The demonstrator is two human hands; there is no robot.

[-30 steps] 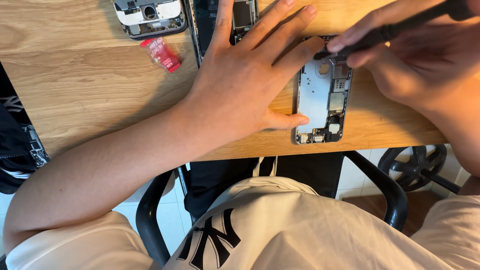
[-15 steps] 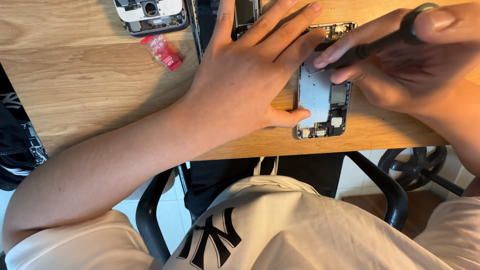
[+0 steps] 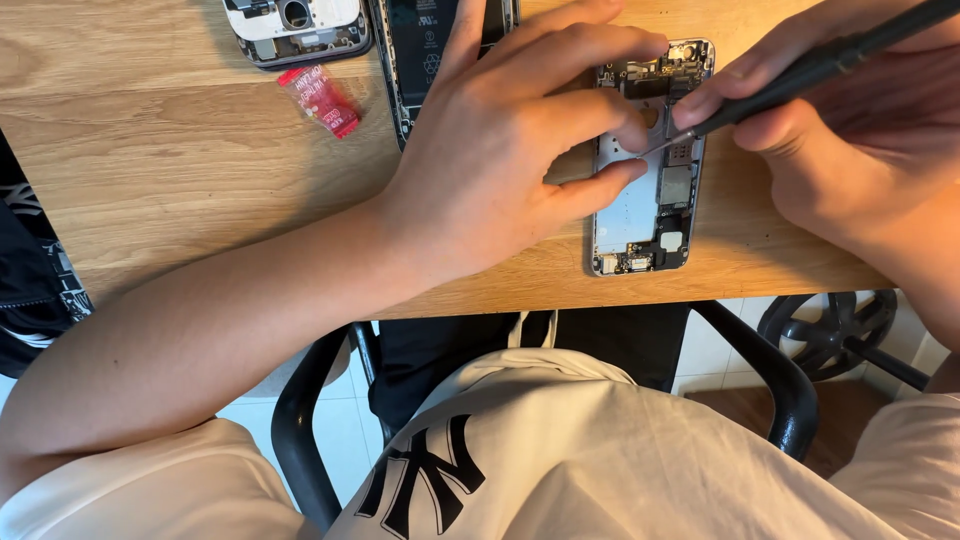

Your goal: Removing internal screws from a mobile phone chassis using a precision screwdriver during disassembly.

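An opened phone body [image 3: 650, 205] with bare circuit parts lies on the wooden table [image 3: 180, 170] near its front edge. My left hand [image 3: 500, 150] rests flat over its left side, fingers spread, thumb and fingertips pressing on the frame. My right hand [image 3: 850, 140] grips a thin black screwdriver [image 3: 800, 70], whose metal tip touches the upper inside of the phone body, close to my left fingertips.
A dark phone panel [image 3: 420, 50] lies partly under my left hand. Another opened phone shell [image 3: 295, 25] sits at the top edge, with a small red packet [image 3: 318, 98] below it. A black chair arm [image 3: 770, 380] and a wheeled chair base [image 3: 830, 330] show below the table edge.
My right hand has shifted and tilted the screwdriver, bringing its tip down into the phone's upper part. My left hand keeps holding the phone body in place.
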